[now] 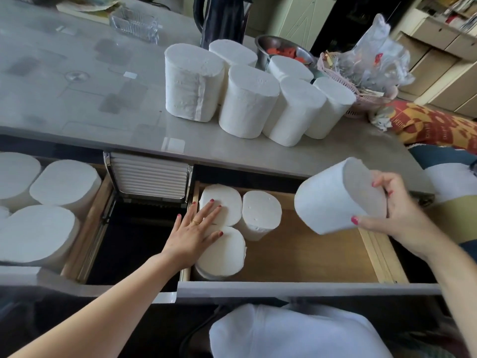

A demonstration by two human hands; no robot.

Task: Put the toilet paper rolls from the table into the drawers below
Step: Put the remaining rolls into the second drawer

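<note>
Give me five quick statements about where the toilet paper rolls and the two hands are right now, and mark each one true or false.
1. The right hand holds a roll above the right drawer. True.
2. The left hand lies flat, fingers straight, on the rolls in the right drawer. True.
3. The right drawer is packed full. False: three rolls stand at its left end, and the rest of the wooden bottom is bare.
4. No rolls remain on the table. False: six rolls still stand there.
5. The left drawer already holds rolls. True.
</note>
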